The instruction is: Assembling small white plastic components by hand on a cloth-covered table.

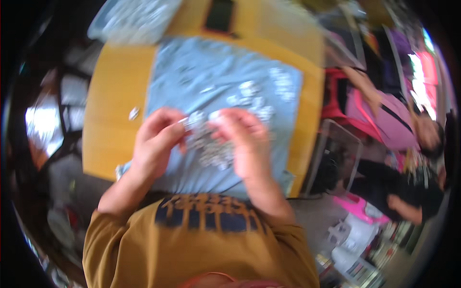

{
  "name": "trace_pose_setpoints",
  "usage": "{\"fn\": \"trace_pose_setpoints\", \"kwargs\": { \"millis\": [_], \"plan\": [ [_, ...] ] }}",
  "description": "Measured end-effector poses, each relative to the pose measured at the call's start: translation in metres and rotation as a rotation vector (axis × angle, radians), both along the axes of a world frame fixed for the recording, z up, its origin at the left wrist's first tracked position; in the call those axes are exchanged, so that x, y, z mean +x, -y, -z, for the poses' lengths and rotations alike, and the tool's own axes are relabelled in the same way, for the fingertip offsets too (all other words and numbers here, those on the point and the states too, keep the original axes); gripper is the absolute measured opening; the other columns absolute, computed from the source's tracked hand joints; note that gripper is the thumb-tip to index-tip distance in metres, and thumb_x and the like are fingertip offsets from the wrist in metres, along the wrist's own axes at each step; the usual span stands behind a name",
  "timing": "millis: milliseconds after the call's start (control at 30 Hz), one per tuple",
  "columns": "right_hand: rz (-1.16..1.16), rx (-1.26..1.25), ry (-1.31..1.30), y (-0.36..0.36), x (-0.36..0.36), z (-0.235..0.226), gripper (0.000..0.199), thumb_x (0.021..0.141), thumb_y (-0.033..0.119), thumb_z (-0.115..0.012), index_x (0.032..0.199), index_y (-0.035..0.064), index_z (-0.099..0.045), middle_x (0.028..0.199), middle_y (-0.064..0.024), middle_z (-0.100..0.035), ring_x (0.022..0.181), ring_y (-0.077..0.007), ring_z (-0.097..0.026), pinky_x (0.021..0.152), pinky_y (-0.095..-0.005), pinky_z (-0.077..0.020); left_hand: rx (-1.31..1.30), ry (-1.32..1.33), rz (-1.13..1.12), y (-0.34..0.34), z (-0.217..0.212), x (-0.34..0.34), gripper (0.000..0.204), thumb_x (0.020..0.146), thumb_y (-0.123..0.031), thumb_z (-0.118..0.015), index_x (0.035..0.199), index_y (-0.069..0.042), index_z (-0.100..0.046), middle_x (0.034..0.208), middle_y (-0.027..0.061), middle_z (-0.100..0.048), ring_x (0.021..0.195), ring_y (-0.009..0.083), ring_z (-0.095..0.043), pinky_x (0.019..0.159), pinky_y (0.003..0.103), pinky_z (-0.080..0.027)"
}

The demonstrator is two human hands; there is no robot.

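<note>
My left hand [159, 134] is closed in a pinch over a blue cloth [177, 72], with a small shiny silvery piece [185, 122] at its fingertips. Just across from it, my right hand [244, 137] pinches a small whitish piece [214, 115]. Both are too blurred to name more exactly. Below and between the hands lies a loose pile of small silvery pieces [213, 154] on the cloth. Beyond my right hand are more shiny clear or silvery pieces [248, 91], and another cluster [282, 84] sits near the cloth's right edge.
The cloth covers part of a yellow wooden table [113, 96]. One small shiny piece [133, 114] lies on the bare wood at left. A clear tub [137, 21] of pale pieces and a dark phone-like object [220, 15] are at the back. Two people [384, 117] are at the right.
</note>
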State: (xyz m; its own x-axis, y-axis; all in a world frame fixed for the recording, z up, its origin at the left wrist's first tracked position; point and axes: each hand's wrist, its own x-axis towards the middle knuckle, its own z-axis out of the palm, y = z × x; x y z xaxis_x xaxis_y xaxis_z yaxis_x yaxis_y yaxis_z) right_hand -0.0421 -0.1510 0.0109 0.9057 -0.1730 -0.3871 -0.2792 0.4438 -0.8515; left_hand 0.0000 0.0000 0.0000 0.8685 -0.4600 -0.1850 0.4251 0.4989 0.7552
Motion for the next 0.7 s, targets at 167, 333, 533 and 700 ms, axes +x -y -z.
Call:
{"fn": "trace_pose_setpoints", "kwargs": {
  "millis": [167, 333, 533, 700],
  "plan": [
    [0.065, -0.056, 0.09, -0.009, 0.013, 0.002, 0.014, 0.082, 0.009, -0.061, 0.093, 0.0005, -0.061, 0.082, -0.0117, -0.066, 0.063, -0.0114, -0.057, 0.06, -0.022, -0.0431, 0.001, -0.075, -0.035, -0.018, 0.015, -0.009, 0.008, 0.085, -0.003, -0.055, 0.092, 0.0, -0.054, 0.08, 0.0092, -0.061, 0.057, 0.0124, -0.055, 0.049, 0.022, -0.044],
    [0.025, -0.155, 0.112, -0.031, 0.012, 0.008, 0.014, 0.082, 0.01, -0.059, 0.092, -0.0007, -0.06, 0.082, -0.0123, -0.066, 0.062, -0.0125, -0.057, 0.058, -0.0239, -0.0436, -0.053, -0.097, -0.034, -0.027, 0.022, -0.013, 0.01, 0.086, -0.006, -0.056, 0.094, 0.001, -0.053, 0.082, 0.0078, -0.062, 0.056, 0.0109, -0.056, 0.052, 0.022, -0.046],
    [0.037, -0.2, 0.141, -0.042, 0.011, 0.007, 0.014, 0.082, 0.009, -0.059, 0.092, -0.0009, -0.06, 0.083, -0.0134, -0.066, 0.062, -0.0124, -0.057, 0.058, -0.024, -0.0436, -0.044, -0.119, -0.033, -0.031, 0.018, -0.014, 0.011, 0.087, -0.006, -0.056, 0.095, 0.0, -0.053, 0.082, 0.0069, -0.061, 0.059, 0.0099, -0.057, 0.055, 0.021, -0.047],
    [-0.007, -0.265, 0.18, -0.041, 0.01, 0.01, 0.018, 0.084, 0.011, -0.057, 0.098, -0.0008, -0.058, 0.087, -0.0128, -0.064, 0.067, -0.0148, -0.058, 0.059, -0.0237, -0.0437, -0.035, -0.082, -0.043, -0.031, 0.019, -0.013, 0.011, 0.087, -0.007, -0.055, 0.095, 0.0, -0.052, 0.082, 0.0068, -0.061, 0.061, 0.009, -0.057, 0.056, 0.02, -0.047]
  ]
}}
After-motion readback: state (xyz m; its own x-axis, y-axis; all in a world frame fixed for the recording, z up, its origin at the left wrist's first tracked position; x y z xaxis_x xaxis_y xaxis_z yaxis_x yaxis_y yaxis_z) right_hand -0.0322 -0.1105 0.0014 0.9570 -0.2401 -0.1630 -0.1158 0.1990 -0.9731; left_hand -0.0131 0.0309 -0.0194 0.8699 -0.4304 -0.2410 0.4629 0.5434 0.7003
